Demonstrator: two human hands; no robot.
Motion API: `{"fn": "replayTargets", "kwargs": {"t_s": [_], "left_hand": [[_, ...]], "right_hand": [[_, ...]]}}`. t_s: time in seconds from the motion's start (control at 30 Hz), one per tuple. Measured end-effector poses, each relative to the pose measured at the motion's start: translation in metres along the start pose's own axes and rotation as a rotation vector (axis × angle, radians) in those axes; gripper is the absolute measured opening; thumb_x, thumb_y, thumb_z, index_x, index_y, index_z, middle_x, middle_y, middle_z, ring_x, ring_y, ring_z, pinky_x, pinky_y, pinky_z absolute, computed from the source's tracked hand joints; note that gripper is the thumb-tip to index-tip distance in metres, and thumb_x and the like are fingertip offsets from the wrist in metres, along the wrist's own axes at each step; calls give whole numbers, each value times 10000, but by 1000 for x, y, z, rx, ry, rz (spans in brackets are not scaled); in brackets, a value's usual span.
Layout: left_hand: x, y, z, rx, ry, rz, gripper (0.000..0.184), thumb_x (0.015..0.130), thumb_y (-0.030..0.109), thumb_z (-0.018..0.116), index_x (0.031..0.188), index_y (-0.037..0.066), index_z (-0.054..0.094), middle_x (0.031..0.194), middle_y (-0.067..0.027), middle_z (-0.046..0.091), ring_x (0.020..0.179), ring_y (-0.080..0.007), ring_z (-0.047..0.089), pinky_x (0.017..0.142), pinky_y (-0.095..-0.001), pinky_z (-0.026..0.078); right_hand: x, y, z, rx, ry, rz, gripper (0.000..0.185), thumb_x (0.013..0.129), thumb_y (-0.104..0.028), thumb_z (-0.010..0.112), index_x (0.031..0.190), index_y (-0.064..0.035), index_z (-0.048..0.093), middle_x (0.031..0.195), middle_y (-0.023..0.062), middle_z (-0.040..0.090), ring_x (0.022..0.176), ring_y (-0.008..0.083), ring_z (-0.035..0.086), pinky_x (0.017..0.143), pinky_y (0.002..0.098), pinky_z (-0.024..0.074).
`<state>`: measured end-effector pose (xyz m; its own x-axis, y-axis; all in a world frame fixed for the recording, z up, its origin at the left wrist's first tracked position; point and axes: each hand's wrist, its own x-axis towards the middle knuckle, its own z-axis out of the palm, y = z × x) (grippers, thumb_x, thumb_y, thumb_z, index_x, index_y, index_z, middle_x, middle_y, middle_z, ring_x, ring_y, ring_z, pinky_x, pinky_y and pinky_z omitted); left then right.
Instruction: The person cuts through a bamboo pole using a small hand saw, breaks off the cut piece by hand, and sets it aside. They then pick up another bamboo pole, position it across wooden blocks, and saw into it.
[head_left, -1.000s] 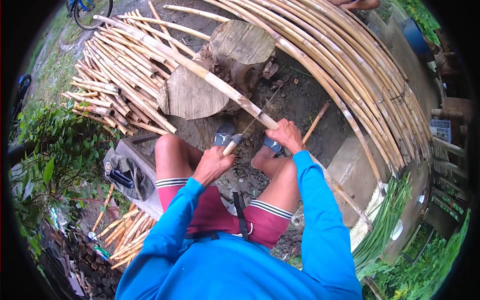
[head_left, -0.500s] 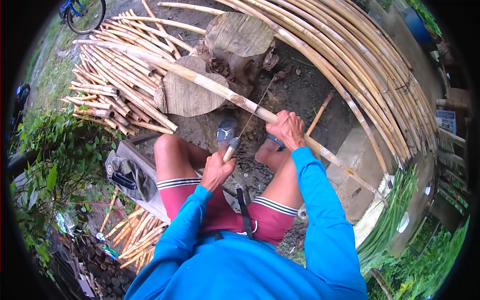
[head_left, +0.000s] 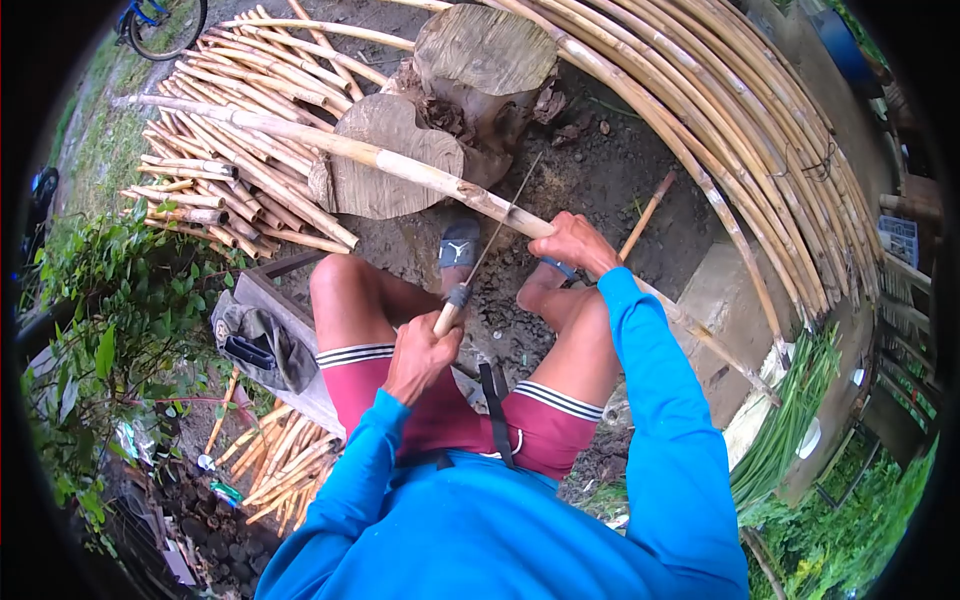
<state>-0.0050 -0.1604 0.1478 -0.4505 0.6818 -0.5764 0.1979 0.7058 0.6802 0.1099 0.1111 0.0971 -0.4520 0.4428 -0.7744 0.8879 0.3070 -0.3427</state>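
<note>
A long pale bamboo pole (head_left: 400, 165) lies slantwise across the tree stump (head_left: 375, 185), running from the upper left to the lower right. My right hand (head_left: 575, 245) is wrapped round it, right of the stump and above my right knee. My left hand (head_left: 424, 352) grips the light handle of a thin-bladed saw (head_left: 490, 240) between my knees. The narrow blade points up and to the right and crosses the pole a little left of my right hand. Whether its edge has cut into the pole is too small to tell.
Cut bamboo pieces (head_left: 270, 150) are piled at the upper left. Long poles (head_left: 700, 100) curve along the upper right. Green stalks (head_left: 790, 420) lie at the right. A wooden bench (head_left: 300, 350) with a cloth cap (head_left: 258, 345) stands left of my legs; more short pieces (head_left: 290, 460) lie below.
The pole has swung, its far left end now lower in the view. My left hand and the saw have shifted slightly, with the blade still across the pole. My right hand keeps its hold.
</note>
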Motion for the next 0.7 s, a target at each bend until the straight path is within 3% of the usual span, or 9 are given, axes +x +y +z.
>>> {"fn": "replayTargets", "kwargs": {"t_s": [0.03,0.13,0.2,0.23,0.33,0.47,0.53,0.57,0.7], "left_hand": [[-12,2,-6,59,-32,-94,292,837,266,591,876,-17,654,708,-252,620,686,-417,640,672,-486,477],[-16,-19,-4,32,-7,-111,297,838,265,597,874,-22,664,721,-268,627,732,-439,653,697,-493,490],[11,-3,6,11,-12,-77,331,838,265,596,892,-56,663,767,-325,626,819,-484,644,723,-513,495],[33,-10,17,51,25,-42,360,838,310,609,895,-40,675,693,-250,631,674,-367,660,663,-444,494],[58,-9,26,58,30,-59,368,820,312,593,895,-41,667,713,-257,631,691,-364,663,678,-441,497],[27,4,6,76,-37,-35,369,799,291,600,961,-33,671,789,-211,666,731,-317,668,710,-422,501],[26,2,8,-12,-17,-15,369,804,296,602,880,-64,623,758,-290,639,759,-447,654,723,-488,496],[31,1,14,-24,-1,-34,359,809,291,594,880,-59,629,752,-293,639,764,-446,658,725,-487,494],[86,5,21,9,-16,-118,354,818,287,586,891,-56,635,752,-288,639,789,-436,664,732,-482,492]], "right_hand": [[0,1,2,1,-9,7,535,691,-395,678,1063,-15,727,1010,269,701,967,422,682,873,461,539],[-2,0,4,-21,28,1,526,690,-403,678,1049,-23,733,1014,277,695,972,424,680,880,462,538],[-5,-5,7,-81,167,-32,516,689,-409,679,1032,-29,738,1013,279,694,974,423,680,877,464,540],[-5,-3,10,-83,153,-33,516,689,-409,679,1032,-29,738,1013,279,694,974,423,680,877,464,540],[2,-1,2,-27,134,-21,495,687,-409,683,1006,-35,743,973,264,705,947,422,686,854,466,548],[-6,-3,6,-2,97,-16,479,670,-395,694,976,-30,746,961,268,703,928,419,690,853,464,548],[-15,-7,6,-18,127,-21,475,669,-389,691,976,-31,745,972,274,699,942,427,685,867,467,546],[-15,-6,12,-54,229,-50,464,681,-391,675,973,-38,747,988,280,694,963,440,675,889,475,540],[2,-8,1,-14,264,-45,465,708,-394,646,997,-42,740,1015,274,691,972,444,669,897,482,534]]}}
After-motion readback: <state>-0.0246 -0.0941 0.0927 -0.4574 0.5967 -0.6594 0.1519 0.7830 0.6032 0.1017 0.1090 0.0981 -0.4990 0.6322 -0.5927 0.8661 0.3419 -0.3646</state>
